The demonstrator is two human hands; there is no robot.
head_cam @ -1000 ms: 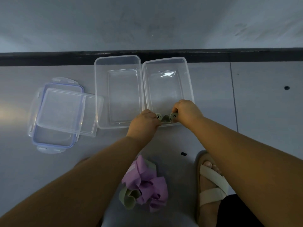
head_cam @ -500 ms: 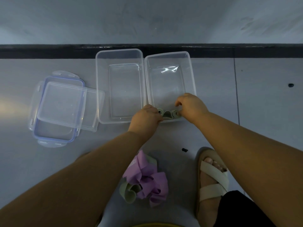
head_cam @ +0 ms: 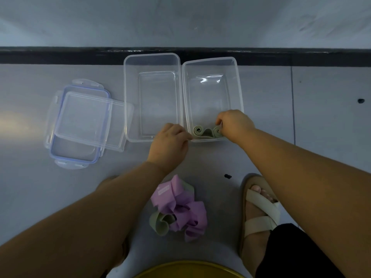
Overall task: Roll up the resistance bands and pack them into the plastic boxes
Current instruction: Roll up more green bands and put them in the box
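Two clear plastic boxes stand side by side on the floor, the left box (head_cam: 128, 97) with nothing in it. A rolled green band (head_cam: 202, 131) with a coil at each end lies inside the right box (head_cam: 239, 85) against its near wall. My right hand (head_cam: 233, 124) reaches into that box and pinches the right coil. Just outside the box's near left corner, my left hand (head_cam: 169, 144) hovers with curled fingers, off the band. A loose heap of purple bands (head_cam: 180, 209) and a green band (head_cam: 160, 222) lies on the floor between my arms.
Two clear lids (head_cam: 84, 121), one blue-rimmed, lie stacked left of the boxes. A black skirting strip (head_cam: 60, 55) runs along the wall behind. My sandalled right foot (head_cam: 259, 213) rests at lower right. A yellow rim (head_cam: 188, 269) shows at the bottom edge.
The green roll has gone down into the right box against its near wall. My left hand has let go of it and drawn back outside the box. My right hand stays on the right coil.
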